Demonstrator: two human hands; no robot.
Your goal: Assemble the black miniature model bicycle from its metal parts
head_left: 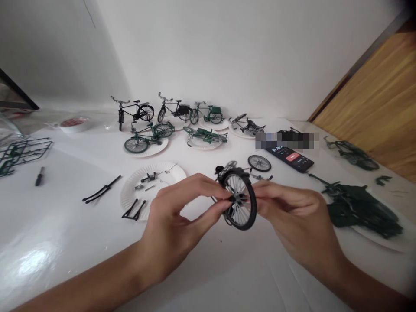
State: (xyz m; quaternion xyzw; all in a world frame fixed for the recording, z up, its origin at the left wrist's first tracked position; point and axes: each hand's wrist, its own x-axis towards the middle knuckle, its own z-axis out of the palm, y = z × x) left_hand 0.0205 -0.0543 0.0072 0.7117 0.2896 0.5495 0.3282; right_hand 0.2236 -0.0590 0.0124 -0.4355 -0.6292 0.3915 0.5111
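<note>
Holds a black model bicycle above the white table, at centre, with a spoked wheel angled toward the camera. Pinches it at the hub between thumb and fingers of the left hand. Has thumb and fingertips of the right hand close together on the wheel's other side, partly hidden behind it; cannot tell whether gripping or only touching there.

Lying just beyond: a loose wheel, near a phone. Lying behind the left hand: a paper plate bearing small metal parts and 2 black forked pieces. Farther left: a long black fork, a screwdriver and green frames. Standing along the back: 2 black bicycles and 1 green bicycle. Resting at right, on a plate: a dark green bicycle.
</note>
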